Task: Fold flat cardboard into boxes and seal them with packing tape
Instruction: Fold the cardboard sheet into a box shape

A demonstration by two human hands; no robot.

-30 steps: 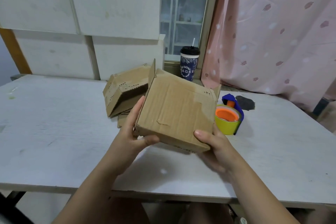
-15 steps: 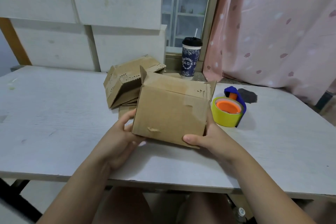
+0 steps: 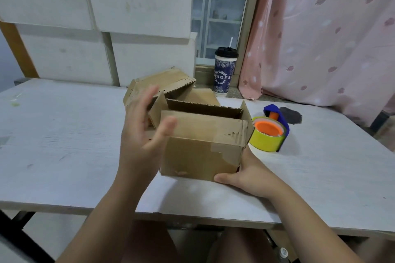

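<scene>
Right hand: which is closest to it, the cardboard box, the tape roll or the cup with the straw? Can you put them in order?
From the right hand, in the head view:
1. cardboard box: touching; the hand holds its lower right corner.
2. tape roll: just beyond the hand, right of the box.
3. cup: farthest, at the back, behind the box.

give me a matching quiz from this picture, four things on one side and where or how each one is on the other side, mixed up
Things:
1 cardboard box
2 tape roll
3 cup
4 left hand

States:
a by the window, straw in its lid
b raised, fingers spread, holding nothing
c yellow, on the table right of the cardboard box
d top flaps open, standing on the table

Pairs: 1-d, 2-c, 3-a, 4-b
</scene>
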